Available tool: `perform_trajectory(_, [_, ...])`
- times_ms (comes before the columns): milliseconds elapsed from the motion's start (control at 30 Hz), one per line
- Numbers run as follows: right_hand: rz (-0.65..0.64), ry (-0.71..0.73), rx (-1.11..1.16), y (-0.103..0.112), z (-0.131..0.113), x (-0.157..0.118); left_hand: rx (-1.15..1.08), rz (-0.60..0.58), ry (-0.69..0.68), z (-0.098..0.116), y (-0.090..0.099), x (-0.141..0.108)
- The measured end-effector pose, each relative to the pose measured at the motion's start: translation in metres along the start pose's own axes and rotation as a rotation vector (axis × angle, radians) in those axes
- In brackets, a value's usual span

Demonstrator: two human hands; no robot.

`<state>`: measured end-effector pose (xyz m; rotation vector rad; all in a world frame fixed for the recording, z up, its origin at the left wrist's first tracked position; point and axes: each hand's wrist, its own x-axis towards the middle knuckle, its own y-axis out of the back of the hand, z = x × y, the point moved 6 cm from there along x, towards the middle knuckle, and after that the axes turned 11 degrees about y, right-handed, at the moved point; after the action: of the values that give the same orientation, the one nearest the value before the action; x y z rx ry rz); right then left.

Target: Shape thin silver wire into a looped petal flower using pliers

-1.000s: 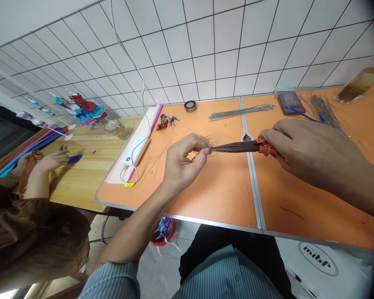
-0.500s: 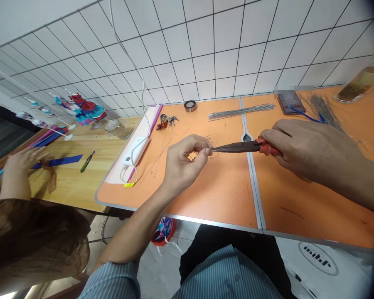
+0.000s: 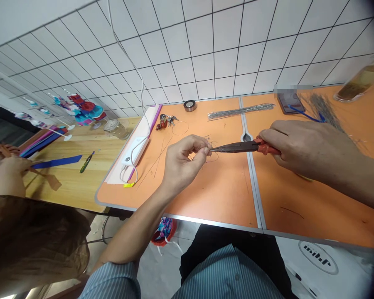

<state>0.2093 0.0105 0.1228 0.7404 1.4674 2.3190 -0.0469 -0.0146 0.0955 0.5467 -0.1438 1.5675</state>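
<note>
Thumb and forefinger of my left hand (image 3: 186, 160) pinch a thin wire (image 3: 217, 157) that curls out beyond the fingertips. My right hand (image 3: 302, 143) is wrapped round the red handles of long-nose pliers (image 3: 237, 147). The dark tips of the pliers meet the wire right at my left fingertips; whether the jaws grip it is too small to tell. Both hands are above the orange table (image 3: 224, 199). Beyond them lies a bundle of straight wires (image 3: 241, 111), and loose wires (image 3: 157, 160) lie left of my left hand.
Behind are a tape roll (image 3: 190, 106), keys (image 3: 168, 121), a phone (image 3: 290, 102) and a glass of tea (image 3: 358, 85). A power strip (image 3: 135, 151) with its white cable lies left. At the wooden table (image 3: 81, 182) a co-worker's hands (image 3: 11, 162) work near blue ribbon (image 3: 57, 161).
My hands and the pliers stay almost in place, with only a slight shift. The co-worker's hands have moved left, and a second hand of theirs now shows.
</note>
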Motion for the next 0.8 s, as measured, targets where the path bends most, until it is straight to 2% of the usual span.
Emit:
perform_trajectory(433, [-0.011,-0.003,-0.009,-0.006,0.005,-0.001,-0.144,0.014,0.199,-0.018,-0.003,0.002])
perform_trajectory(500, [-0.012,-0.010,0.054,-0.014,0.005,-0.005,-0.178,0.017,0.252,-0.025,-0.003,0.003])
perform_trajectory(633, [0.077,-0.059,0.174,-0.030,0.000,-0.017,-0.269,-0.013,0.379,-0.041,-0.008,0.005])
perform_trajectory(800, [-0.016,-0.087,0.205,-0.050,-0.007,-0.026,-0.308,-0.057,0.519,-0.052,-0.015,0.005])
